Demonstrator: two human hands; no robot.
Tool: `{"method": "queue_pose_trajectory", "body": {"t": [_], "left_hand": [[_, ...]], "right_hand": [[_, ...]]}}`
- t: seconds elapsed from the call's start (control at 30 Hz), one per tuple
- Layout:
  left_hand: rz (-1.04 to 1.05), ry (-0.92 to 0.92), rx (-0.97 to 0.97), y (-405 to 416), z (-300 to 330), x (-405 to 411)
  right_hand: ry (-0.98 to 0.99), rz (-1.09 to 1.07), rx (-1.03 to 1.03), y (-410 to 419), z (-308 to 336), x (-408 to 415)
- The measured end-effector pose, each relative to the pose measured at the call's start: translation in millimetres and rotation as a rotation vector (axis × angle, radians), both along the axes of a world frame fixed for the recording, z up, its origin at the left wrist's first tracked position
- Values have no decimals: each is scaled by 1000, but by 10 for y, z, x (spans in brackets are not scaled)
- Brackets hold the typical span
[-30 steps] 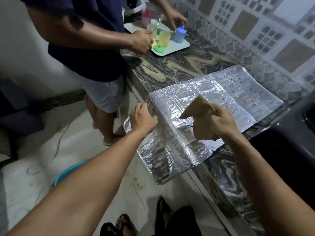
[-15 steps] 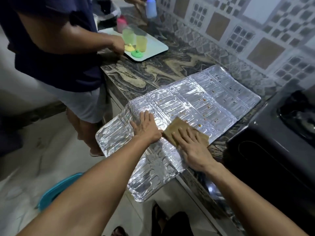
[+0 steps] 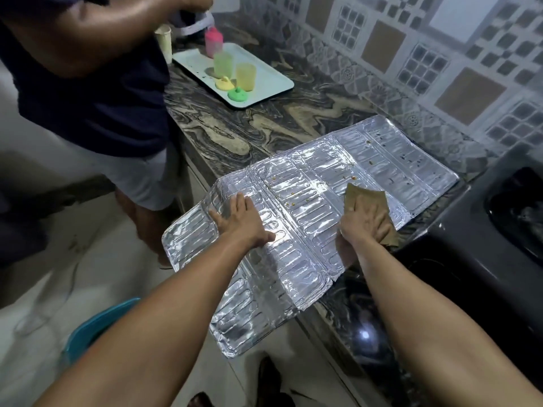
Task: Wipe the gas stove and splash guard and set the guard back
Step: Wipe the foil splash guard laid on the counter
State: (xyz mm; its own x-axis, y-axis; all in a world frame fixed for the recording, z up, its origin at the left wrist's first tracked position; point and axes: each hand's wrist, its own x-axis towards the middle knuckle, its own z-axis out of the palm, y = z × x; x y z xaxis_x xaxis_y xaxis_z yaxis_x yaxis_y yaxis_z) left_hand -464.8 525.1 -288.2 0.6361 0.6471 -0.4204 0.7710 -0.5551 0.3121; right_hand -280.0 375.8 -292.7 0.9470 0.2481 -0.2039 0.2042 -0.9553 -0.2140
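The silver foil splash guard (image 3: 308,183) lies unfolded and flat on the marbled counter, its near-left panels hanging past the counter's edge. Brown food specks dot its far panels. My left hand (image 3: 239,220) presses flat on the guard's left side, fingers straight. My right hand (image 3: 363,223) presses a brown cloth (image 3: 371,201) onto the guard's right side, palm down over the cloth. The black gas stove (image 3: 499,230) sits at the right, partly cut off by the frame.
Another person (image 3: 88,83) in a dark shirt stands at the left by the counter. A pale tray (image 3: 273,80) with coloured cups and lids sits at the far end. Tiled wall (image 3: 411,54) behind. A blue basin (image 3: 97,324) stands on the floor.
My right hand lowered the cloth onto the guard and slid it to the right. My left hand went from gripping the guard's edge to pressing flat on it.
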Motion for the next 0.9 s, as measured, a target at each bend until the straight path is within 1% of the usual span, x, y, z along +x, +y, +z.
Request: {"method": "queue_pose_trajectory", "body": {"t": [0.07, 0.13, 0.23, 0.3, 0.37, 0.4, 0.47, 0.53, 0.63, 0.7, 0.77, 0.9], "left_hand": [[22, 13, 15, 24, 54, 5], [29, 12, 5, 33, 62, 30], [44, 3, -21, 44, 42, 46], [50, 3, -22, 46, 41, 47], [50, 6, -28, 48, 59, 51], [51, 4, -33, 49, 66, 54], [58, -11, -43, 46, 68, 53], [69, -32, -63, 46, 55, 53], [77, -34, -64, 41, 37, 57], [92, -50, -71, 62, 11, 61], [102, -69, -72, 86, -12, 57], [100, -84, -69, 100, -20, 43]], "right_hand": [[14, 16, 29, 22, 18, -13], [55, 120, 87, 9, 28, -128], [-71, 420, 88, -19, -33, -554], [-82, 652, 55, -24, -60, -857], [-64, 753, 50, 10, -52, -901], [-73, 761, 61, 55, -42, -800], [-93, 704, 52, 163, -61, -461], [-101, 553, 21, 242, -65, -96], [-92, 283, 29, 336, -58, 338], [-64, 186, 32, 426, -35, 466], [-68, 225, 29, 508, -35, 424], [-81, 549, 115, 489, -85, -97]]}}
